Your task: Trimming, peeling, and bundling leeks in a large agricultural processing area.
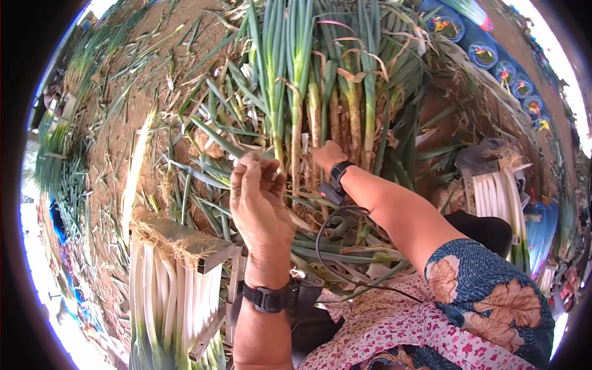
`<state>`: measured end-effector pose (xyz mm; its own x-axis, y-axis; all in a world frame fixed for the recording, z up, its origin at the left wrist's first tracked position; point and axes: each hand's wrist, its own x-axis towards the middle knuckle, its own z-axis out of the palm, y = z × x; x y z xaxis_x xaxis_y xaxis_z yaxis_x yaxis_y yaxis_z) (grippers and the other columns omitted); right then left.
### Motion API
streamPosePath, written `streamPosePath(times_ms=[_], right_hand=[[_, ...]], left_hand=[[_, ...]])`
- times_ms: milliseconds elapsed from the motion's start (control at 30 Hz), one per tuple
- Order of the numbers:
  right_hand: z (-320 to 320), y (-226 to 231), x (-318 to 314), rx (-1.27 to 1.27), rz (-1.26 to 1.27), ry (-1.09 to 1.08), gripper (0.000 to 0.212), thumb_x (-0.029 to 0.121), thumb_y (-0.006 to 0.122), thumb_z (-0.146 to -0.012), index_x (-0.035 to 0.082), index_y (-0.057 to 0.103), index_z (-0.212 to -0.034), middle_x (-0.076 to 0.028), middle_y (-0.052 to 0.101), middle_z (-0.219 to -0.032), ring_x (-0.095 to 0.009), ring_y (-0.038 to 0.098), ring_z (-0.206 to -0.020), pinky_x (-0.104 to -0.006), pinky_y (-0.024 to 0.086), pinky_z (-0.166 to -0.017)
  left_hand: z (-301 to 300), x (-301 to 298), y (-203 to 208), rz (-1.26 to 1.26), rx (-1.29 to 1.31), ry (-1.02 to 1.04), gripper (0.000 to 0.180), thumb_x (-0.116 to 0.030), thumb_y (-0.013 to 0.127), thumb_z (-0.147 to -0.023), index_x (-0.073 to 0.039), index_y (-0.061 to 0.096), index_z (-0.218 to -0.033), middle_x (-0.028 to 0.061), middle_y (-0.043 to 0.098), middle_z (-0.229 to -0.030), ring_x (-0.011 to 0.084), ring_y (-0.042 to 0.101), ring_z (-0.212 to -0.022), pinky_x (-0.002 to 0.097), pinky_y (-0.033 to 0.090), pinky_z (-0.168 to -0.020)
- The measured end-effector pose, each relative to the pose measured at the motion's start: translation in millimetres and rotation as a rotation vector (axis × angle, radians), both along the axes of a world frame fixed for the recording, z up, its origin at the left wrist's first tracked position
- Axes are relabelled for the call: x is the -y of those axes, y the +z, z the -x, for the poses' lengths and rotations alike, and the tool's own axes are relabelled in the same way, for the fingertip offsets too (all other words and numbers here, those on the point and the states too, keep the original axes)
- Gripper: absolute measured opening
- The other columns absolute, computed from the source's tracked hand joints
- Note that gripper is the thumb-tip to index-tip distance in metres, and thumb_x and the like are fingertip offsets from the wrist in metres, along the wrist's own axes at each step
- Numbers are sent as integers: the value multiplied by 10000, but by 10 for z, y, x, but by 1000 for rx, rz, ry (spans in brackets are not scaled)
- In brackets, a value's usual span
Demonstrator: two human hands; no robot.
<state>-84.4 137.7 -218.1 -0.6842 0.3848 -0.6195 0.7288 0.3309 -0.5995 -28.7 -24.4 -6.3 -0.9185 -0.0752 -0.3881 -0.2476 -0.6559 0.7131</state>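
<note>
Pinching one leek stalk (277,145) with your left hand (259,197) fingers, right hand (327,157) gripping the uncleaned pile (333,80), you have trimmed white leeks (166,296) stacked just left of it, many left.

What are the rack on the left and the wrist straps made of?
The rack looks like pale, unpainted wood: flat, rough-cut slats, weathered grey. The straps on both wrists look like matte black rubber or plastic, with moulded ridges; which of the two cannot be told.

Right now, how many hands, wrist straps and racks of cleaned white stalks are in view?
Hands: 2, left hand pinching a green onion stalk, right hand reaching into the pile
Black wrist straps: 2, and
Racks of white stalks: 2, and
Total: 6
</note>
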Motion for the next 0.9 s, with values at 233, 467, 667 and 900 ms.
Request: streamPosePath(times_ms=[233,467,667,900], right_hand=[[26,21,-56,2,-222,-1,529,250,643,-754,-77,461,-1128,-258,566,-1042,-374,580,-903,-449,466,-809],[-242,546,-433,-43,317,-552,437,384,576,-820,-4,582,-1022,-136,569,-999,-227,544,-847,-421,418,-702],[-1357,1272,-270,-492,371,-185,276,311,540,-879,39,562,-838,33,423,-647,-87,370,-564,-292,311,-500],[-2999,1381,-47,-545,370,-78,236,259,543,-904,26,512,-912,4,490,-660,-93,448,-562,-255,379,-501]], left_hand=[[6,-77,-6,-45,16,-12,126,-124,551,-886,-61,561,-995,31,590,-859,132,578,-808,259,453,-686],[-10,-263,44,-58,-61,-130,159,-108,492,-890,-75,541,-1037,19,576,-885,155,574,-836,292,454,-711],[-10,-412,-204,-44,-49,-203,163,-125,529,-883,-83,544,-1040,16,580,-884,154,574,-826,295,444,-711],[-56,-824,-433,-125,36,-554,468,-358,617,-854,-64,484,-1193,51,542,-1039,199,528,-910,348,442,-782]])
